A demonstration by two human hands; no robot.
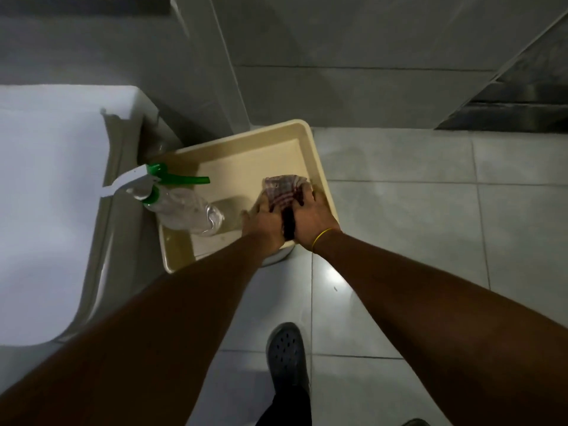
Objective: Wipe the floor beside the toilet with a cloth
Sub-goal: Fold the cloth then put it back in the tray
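Both the left hand (264, 221) and right hand (312, 222) grasp the red-checked fabric cloth (284, 189) inside the shallow beige plastic tray (319, 167); best gather it firmly, then carry it to the pale tiled floor (415, 226) beside the white toilet (46, 195)

Glossy floor tiles (399, 302); woven checked cloth (282, 189); plastic tray (319, 167).

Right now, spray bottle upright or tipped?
Tipped. The spray bottle lies on its side in the beige tub, green nozzle toward the toilet.
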